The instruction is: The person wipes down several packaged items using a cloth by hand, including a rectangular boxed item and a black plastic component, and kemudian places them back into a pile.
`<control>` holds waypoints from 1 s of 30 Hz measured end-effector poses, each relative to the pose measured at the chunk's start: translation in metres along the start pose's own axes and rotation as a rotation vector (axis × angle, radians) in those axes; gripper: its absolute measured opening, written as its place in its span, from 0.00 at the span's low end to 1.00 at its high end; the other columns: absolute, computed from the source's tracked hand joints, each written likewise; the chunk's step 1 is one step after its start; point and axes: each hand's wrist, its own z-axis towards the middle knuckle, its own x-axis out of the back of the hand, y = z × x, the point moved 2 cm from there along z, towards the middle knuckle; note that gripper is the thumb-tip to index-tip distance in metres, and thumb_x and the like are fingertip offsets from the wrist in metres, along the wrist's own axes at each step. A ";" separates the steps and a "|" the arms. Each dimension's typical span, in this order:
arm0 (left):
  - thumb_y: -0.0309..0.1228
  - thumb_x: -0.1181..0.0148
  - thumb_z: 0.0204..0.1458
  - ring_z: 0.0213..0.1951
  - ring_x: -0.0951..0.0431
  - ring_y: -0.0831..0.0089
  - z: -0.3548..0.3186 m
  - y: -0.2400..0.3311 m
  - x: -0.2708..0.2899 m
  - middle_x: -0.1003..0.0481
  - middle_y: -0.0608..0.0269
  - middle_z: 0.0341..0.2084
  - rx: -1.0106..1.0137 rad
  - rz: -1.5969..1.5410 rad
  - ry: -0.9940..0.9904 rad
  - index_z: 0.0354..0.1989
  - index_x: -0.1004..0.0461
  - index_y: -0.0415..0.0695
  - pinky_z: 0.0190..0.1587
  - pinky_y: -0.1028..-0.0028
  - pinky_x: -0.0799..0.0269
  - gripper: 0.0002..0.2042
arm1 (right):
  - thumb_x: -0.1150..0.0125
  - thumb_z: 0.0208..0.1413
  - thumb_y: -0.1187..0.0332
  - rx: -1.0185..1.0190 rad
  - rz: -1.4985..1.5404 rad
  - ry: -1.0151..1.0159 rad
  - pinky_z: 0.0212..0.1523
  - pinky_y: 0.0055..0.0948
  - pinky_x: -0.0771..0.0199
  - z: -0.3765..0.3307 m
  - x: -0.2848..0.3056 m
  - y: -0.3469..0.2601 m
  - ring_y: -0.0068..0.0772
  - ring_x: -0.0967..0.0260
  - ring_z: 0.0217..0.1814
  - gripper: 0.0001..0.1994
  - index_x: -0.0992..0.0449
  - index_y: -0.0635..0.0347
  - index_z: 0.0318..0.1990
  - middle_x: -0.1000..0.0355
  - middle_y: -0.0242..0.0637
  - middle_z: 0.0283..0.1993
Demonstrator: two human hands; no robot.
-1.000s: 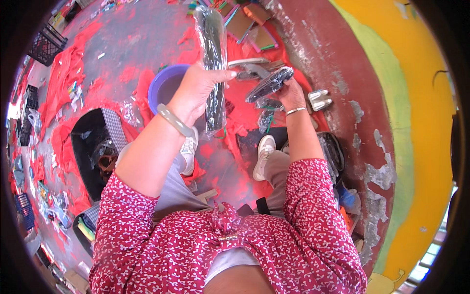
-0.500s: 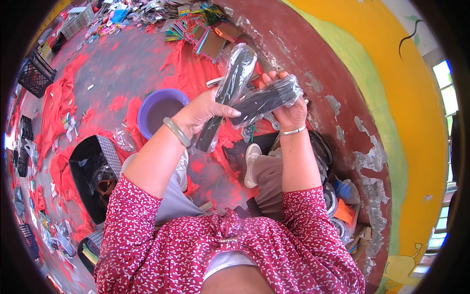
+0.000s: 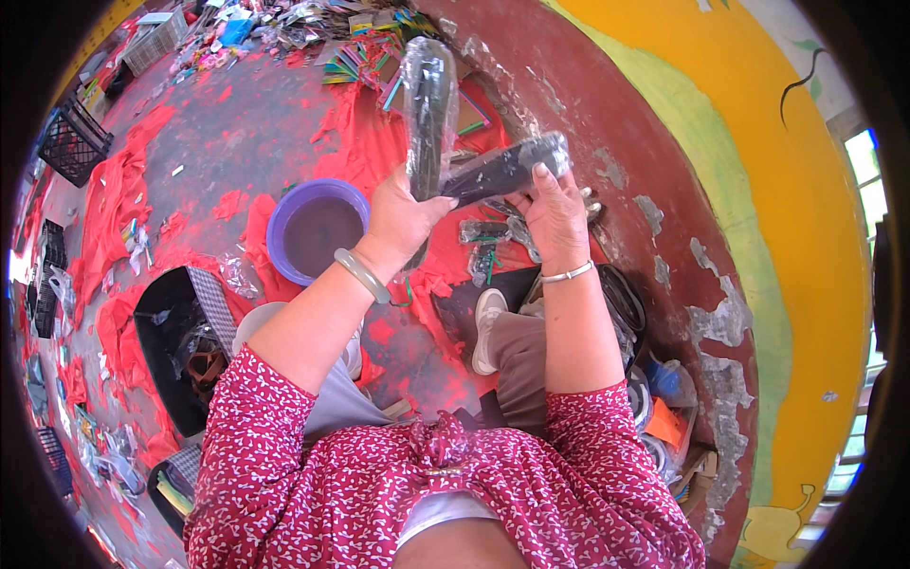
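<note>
My left hand (image 3: pixel 400 220) grips a long clear plastic packet of dark sticks (image 3: pixel 429 116), held upright in front of me. My right hand (image 3: pixel 555 213) holds a second, similar dark packet (image 3: pixel 504 168) lying crosswise, its near end touching the first one. A pale bangle sits on my left wrist and a thin silver one on my right. More small clear packets (image 3: pixel 488 234) lie on the red floor just below my hands.
A purple plastic basin (image 3: pixel 316 228) stands on the floor to the left of my hands. A black bag (image 3: pixel 175 337) lies by my left knee. Piles of colourful sticks and packets (image 3: pixel 360 52) lie further off. Black crates (image 3: pixel 71 142) stand at the far left. A yellow and dark red wall (image 3: pixel 739 190) rises at the right.
Both hands have lifted the packets higher and further from me. The left packet now stands more upright, and the right packet has swung crosswise against it.
</note>
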 end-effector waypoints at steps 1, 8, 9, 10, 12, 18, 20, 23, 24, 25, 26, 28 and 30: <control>0.15 0.39 0.37 0.40 0.29 0.79 -0.003 -0.001 -0.005 0.28 0.67 0.36 -0.027 0.023 0.002 0.43 0.31 0.39 0.44 0.77 0.31 0.20 | 0.41 0.49 0.72 0.013 -0.012 0.047 0.40 0.31 0.28 0.001 0.002 0.002 0.28 0.31 0.41 0.16 0.34 0.60 0.46 0.30 0.33 0.41; 0.20 0.36 0.39 0.37 0.30 0.79 -0.009 -0.003 -0.009 0.29 0.70 0.33 0.289 -0.133 -0.114 0.42 0.30 0.43 0.44 0.77 0.33 0.18 | 0.37 0.46 0.73 0.043 -0.161 0.188 0.32 0.22 0.29 0.003 0.018 -0.002 0.22 0.30 0.34 0.10 0.29 0.59 0.37 0.27 0.30 0.33; 0.22 0.36 0.40 0.36 0.30 0.78 -0.008 -0.002 -0.007 0.29 0.70 0.32 0.373 -0.170 -0.106 0.42 0.30 0.43 0.44 0.77 0.34 0.18 | 0.37 0.46 0.72 0.024 -0.176 0.191 0.32 0.21 0.30 0.002 0.018 -0.004 0.21 0.30 0.34 0.10 0.28 0.59 0.37 0.27 0.30 0.33; 0.24 0.35 0.40 0.40 0.31 0.77 -0.006 -0.002 -0.004 0.30 0.69 0.34 0.442 -0.216 -0.142 0.44 0.31 0.44 0.46 0.77 0.37 0.19 | 0.36 0.45 0.72 0.004 -0.191 0.194 0.32 0.20 0.31 0.001 0.016 -0.005 0.20 0.31 0.34 0.10 0.27 0.59 0.37 0.27 0.30 0.33; 0.24 0.35 0.40 0.42 0.33 0.77 0.000 0.003 -0.002 0.31 0.68 0.37 0.432 -0.260 -0.152 0.45 0.32 0.44 0.47 0.76 0.38 0.21 | 0.36 0.45 0.71 -0.025 -0.205 0.164 0.33 0.19 0.33 0.000 0.017 -0.005 0.19 0.31 0.33 0.10 0.26 0.60 0.36 0.27 0.29 0.33; 0.22 0.37 0.41 0.41 0.32 0.79 0.009 0.013 0.005 0.32 0.70 0.35 0.377 -0.228 -0.206 0.45 0.34 0.44 0.46 0.76 0.36 0.21 | 0.38 0.49 0.68 -0.123 -0.311 0.071 0.36 0.17 0.37 -0.002 0.007 0.004 0.16 0.35 0.34 0.10 0.25 0.62 0.38 0.28 0.27 0.33; 0.22 0.37 0.41 0.38 0.29 0.78 0.006 0.015 0.000 0.30 0.69 0.35 0.433 -0.288 -0.285 0.45 0.34 0.44 0.44 0.76 0.34 0.21 | 0.40 0.50 0.68 -0.135 -0.326 0.058 0.36 0.17 0.37 -0.004 0.000 0.009 0.16 0.36 0.35 0.10 0.25 0.63 0.39 0.28 0.27 0.33; 0.22 0.37 0.42 0.36 0.26 0.76 0.000 0.012 -0.010 0.27 0.65 0.36 0.457 -0.326 -0.324 0.46 0.33 0.43 0.42 0.76 0.30 0.20 | 0.41 0.51 0.67 -0.010 -0.479 0.010 0.36 0.17 0.37 -0.003 -0.003 0.019 0.15 0.37 0.35 0.11 0.26 0.65 0.39 0.29 0.26 0.33; 0.22 0.37 0.42 0.37 0.26 0.76 0.000 0.009 -0.009 0.27 0.64 0.36 0.484 -0.303 -0.335 0.47 0.33 0.43 0.43 0.75 0.30 0.21 | 0.41 0.52 0.67 0.015 -0.507 0.029 0.34 0.16 0.38 -0.004 -0.006 0.018 0.14 0.38 0.33 0.11 0.25 0.66 0.39 0.30 0.25 0.31; 0.22 0.37 0.42 0.38 0.25 0.76 -0.001 0.006 -0.008 0.27 0.64 0.37 0.511 -0.280 -0.346 0.47 0.33 0.43 0.44 0.75 0.30 0.21 | 0.42 0.52 0.67 0.034 -0.535 0.047 0.33 0.16 0.38 -0.005 -0.007 0.018 0.14 0.38 0.32 0.11 0.25 0.66 0.38 0.30 0.25 0.31; 0.22 0.38 0.42 0.37 0.25 0.75 -0.002 0.003 -0.007 0.26 0.64 0.36 0.553 -0.346 -0.334 0.48 0.34 0.42 0.44 0.75 0.30 0.22 | 0.42 0.52 0.68 0.053 -0.564 0.064 0.33 0.16 0.38 -0.005 -0.007 0.017 0.14 0.38 0.31 0.10 0.25 0.66 0.37 0.30 0.24 0.30; 0.21 0.38 0.41 0.38 0.26 0.75 -0.002 0.007 -0.008 0.27 0.64 0.36 0.574 -0.399 -0.327 0.49 0.35 0.42 0.44 0.74 0.30 0.23 | 0.42 0.52 0.68 0.092 -0.638 0.104 0.31 0.16 0.38 -0.005 -0.008 0.016 0.14 0.38 0.30 0.10 0.25 0.66 0.35 0.30 0.24 0.29; 0.20 0.38 0.41 0.39 0.26 0.75 -0.003 0.010 -0.009 0.27 0.64 0.37 0.571 -0.434 -0.319 0.50 0.36 0.42 0.45 0.74 0.30 0.24 | 0.43 0.53 0.67 0.126 -0.731 0.148 0.29 0.16 0.39 -0.008 -0.008 0.015 0.14 0.38 0.29 0.09 0.24 0.66 0.34 0.30 0.24 0.27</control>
